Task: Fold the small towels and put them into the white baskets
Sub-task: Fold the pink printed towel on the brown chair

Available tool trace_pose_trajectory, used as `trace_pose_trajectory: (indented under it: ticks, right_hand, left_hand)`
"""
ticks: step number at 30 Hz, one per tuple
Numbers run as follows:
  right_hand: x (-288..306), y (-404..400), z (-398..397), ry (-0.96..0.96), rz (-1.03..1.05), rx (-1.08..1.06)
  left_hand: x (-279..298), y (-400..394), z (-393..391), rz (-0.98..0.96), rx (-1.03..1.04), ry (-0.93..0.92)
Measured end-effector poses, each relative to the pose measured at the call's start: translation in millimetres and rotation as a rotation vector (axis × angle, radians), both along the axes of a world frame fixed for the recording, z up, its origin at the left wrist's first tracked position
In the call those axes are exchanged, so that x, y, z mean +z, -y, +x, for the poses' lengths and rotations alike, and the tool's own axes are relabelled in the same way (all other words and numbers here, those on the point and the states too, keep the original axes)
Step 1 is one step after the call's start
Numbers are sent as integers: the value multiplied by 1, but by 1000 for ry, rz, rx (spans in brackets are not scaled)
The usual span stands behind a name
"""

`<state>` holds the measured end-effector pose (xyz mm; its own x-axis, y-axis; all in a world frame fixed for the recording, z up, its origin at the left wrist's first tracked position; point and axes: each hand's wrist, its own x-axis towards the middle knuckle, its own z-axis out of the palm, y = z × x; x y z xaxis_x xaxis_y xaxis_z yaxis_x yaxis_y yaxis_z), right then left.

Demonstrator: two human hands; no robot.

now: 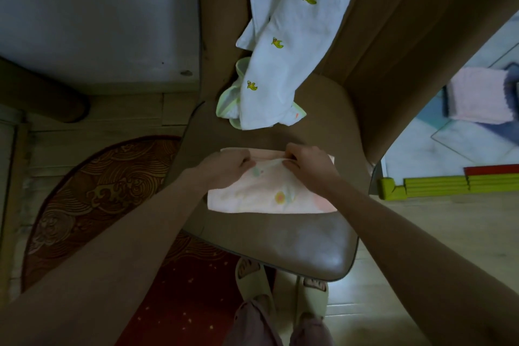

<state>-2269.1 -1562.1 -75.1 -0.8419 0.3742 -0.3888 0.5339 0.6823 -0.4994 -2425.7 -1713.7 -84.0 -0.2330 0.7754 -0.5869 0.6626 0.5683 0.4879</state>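
Observation:
A small pink towel [261,194] with pale round prints lies flat on the brown chair seat [280,247]. My left hand [227,166] pinches its far edge on the left side. My right hand [306,163] pinches the same far edge on the right, fingers curled over the cloth. Behind it on the seat a white towel with banana prints [278,64] hangs down from the chair back. It lies over a crumpled green-edged towel [229,101]. No white basket is in view.
The chair back [393,36] rises at the rear right. A pink folded cloth [477,98] lies on the floor at the far right, near a green and red strip [449,182]. A patterned red mat [92,191] lies at the left. My slippered feet [280,289] stand below the seat.

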Motion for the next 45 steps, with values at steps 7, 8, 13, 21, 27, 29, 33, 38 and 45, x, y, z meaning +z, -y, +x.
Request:
trace_pose_trajectory:
  ticks: [7, 8, 13, 21, 27, 29, 33, 38, 45]
  right_hand:
    - [-5, 3, -5, 13, -1, -117]
    - [-5, 4, -5, 16, 3, -132]
    - [-9, 7, -4, -1, -26, -193]
    - [-13, 9, -5, 11, 11, -316]
    - [-23, 18, 3, -14, 180, -265]
    - [-26, 19, 5, -33, 185, -268]
    - [-28, 14, 2, -36, 190, -230]
    - [-26, 7, -1, -15, 321, -44]
    - [-34, 38, 7, -208, 494, -66]
  left_hand:
    - [-2, -12, 13, 32, -158, -573]
    - [-4, -13, 15, 33, -179, -635]
    - [-7, -12, 15, 29, -244, -747]
    - [-8, -18, 20, 8, -264, -835]
    - [-4, -13, 30, 8, -20, -814]
    - [-4, -3, 40, 193, 37, -892]
    - [-26, 15, 67, 476, -148, -797]
    - [-42, 19, 72, 272, -175, -739]
    - [-49, 19, 68, 195, -137, -722]
